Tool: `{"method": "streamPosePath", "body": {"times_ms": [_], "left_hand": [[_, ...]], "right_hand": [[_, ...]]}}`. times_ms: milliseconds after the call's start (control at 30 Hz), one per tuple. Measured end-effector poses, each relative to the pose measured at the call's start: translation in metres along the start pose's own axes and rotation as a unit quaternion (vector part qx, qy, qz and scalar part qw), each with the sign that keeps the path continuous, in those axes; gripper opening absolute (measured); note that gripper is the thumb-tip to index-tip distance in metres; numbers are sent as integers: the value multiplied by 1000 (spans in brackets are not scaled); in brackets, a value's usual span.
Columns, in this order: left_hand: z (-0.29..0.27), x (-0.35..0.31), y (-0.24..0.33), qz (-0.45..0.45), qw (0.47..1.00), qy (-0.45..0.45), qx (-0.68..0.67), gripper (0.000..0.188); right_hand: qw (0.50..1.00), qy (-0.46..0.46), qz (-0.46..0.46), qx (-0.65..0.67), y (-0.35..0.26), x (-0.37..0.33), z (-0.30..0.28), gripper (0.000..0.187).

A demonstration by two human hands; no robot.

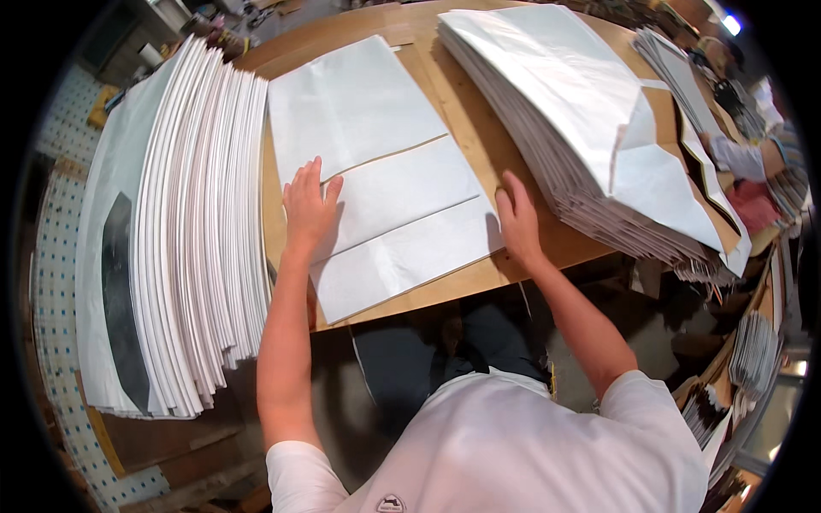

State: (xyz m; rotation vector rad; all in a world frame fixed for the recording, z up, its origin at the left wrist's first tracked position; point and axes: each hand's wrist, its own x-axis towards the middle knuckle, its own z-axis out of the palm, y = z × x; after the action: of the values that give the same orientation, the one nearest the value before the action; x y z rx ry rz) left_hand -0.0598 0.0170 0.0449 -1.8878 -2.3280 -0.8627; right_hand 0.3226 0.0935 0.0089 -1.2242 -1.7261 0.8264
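Note:
A flat white paper sack (359,111) lies on the wooden table in front of me, folded over at its near end with two crosswise creases. My left hand (310,205) rests on its left side near the fold, fingers stretched out and thumb apart. At the sack's right edge is my right hand (518,221), open with its fingers extended; whether it touches the edge I cannot tell. Neither hand grips anything.
A tall stack of white folded sacks (205,214) stands close on the left. On the right is another stack of sacks (547,77), its top one with an opened, folded end. Bare wooden table (445,81) shows between. At the far right is another person's gloved hand (742,158).

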Motion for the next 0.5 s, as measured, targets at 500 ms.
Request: {"method": "streamPosePath", "body": {"times_ms": [500], "left_hand": [[-115, -115, 153, 75, 981, -176, 33, 25]], "right_hand": [[984, -90, -98, 118, -15, -27, -38, 56]]}}
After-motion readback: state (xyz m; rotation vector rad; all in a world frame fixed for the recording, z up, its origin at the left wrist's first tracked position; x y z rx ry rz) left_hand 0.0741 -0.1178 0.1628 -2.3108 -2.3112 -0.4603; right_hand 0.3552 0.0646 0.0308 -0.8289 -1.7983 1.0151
